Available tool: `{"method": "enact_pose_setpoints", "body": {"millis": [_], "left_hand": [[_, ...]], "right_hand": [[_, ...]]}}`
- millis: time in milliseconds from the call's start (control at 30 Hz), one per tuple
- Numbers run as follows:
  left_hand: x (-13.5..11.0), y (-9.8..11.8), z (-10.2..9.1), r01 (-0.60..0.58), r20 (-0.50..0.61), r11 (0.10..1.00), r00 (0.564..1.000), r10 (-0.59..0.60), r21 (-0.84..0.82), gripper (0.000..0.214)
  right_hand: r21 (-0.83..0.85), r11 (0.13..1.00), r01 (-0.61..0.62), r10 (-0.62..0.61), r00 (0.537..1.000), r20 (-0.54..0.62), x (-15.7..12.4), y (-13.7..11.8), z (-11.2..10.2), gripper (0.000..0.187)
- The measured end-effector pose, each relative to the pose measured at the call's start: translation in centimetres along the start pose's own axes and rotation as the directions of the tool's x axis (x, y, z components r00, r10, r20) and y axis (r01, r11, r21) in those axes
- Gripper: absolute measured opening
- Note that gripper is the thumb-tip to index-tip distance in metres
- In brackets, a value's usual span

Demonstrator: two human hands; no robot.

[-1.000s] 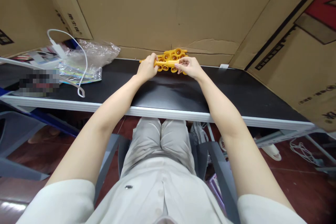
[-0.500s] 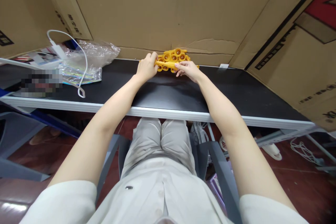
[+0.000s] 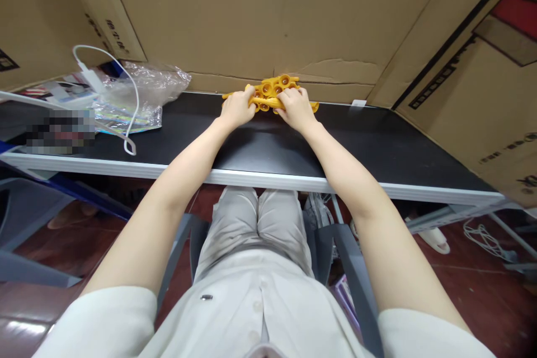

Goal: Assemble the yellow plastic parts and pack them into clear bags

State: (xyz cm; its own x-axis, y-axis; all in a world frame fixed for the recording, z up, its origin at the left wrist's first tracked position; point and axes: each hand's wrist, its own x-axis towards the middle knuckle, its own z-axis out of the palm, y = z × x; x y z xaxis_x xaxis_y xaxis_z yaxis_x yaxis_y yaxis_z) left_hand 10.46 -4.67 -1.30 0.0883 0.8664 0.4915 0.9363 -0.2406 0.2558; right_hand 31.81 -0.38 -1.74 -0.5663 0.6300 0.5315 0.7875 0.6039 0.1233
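Just above the centre of the frame, the left hand (image 3: pixel 238 109) and right hand (image 3: pixel 297 109) both grip a yellow bar (image 3: pixel 267 102), with yellow cupped pieces (image 3: pixel 267 89) just behind it on the black tabletop (image 3: pixel 268 148).

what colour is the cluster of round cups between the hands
Yellow-orange; the plastic-looking cluster of round cups shows best in the head view.

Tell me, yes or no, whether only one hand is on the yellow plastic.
No, the left hand and the right hand both grip the yellow plastic.
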Motion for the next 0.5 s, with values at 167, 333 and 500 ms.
{"method": "enact_pose_setpoints", "body": {"millis": [167,333,500], "left_hand": [[-0.4,0.5,-0.2,0.007,0.091,0.999,0.996,-0.011,0.043,0.057],[-0.4,0.6,-0.3,0.004,0.109,0.997,0.994,-0.013,0.076,0.057],[-0.3,0.5,0.0,-0.007,0.095,0.996,0.995,-0.002,0.089,0.055]], "right_hand": [[-0.039,0.999,0.033,-0.034,0.999,-0.026,0.2,0.3,0.3,0.03],[0.005,0.997,0.073,-0.072,0.996,-0.048,0.2,0.6,0.3,0.028],[0.074,0.995,0.07,-0.07,0.998,-0.006,0.1,0.5,-0.8,0.03]]}}
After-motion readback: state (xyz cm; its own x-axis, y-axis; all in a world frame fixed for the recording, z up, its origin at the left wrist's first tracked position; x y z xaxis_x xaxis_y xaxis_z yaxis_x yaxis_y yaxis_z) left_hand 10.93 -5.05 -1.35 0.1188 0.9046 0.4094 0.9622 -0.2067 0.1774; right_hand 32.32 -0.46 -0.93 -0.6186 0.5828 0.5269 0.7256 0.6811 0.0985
